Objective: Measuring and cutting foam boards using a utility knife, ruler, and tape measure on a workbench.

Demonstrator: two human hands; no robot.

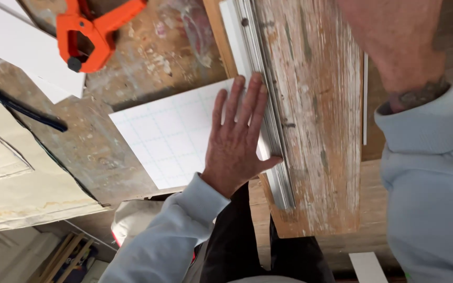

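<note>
Left hand (235, 140) is lying flat and open on the grid sheet (171, 137), fingers touching the metal rail (268, 105), while the right hand's state cannot be told.

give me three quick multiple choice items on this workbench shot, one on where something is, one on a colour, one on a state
1. Where is the clamp?
A. upper left of the bench
B. on the gridded sheet
C. under the wooden board

2. What colour is the clamp?
A. blue
B. orange
C. green

3. How is the left hand?
A. closed in a fist
B. gripping the clamp
C. pressed flat, fingers extended

Answers:
1. A, it lies at the top left, apart from the gridded sheet.
2. B, its body is bright orange.
3. C, the palm lies flat on the sheet beside the metal rail along the wooden board.
</note>
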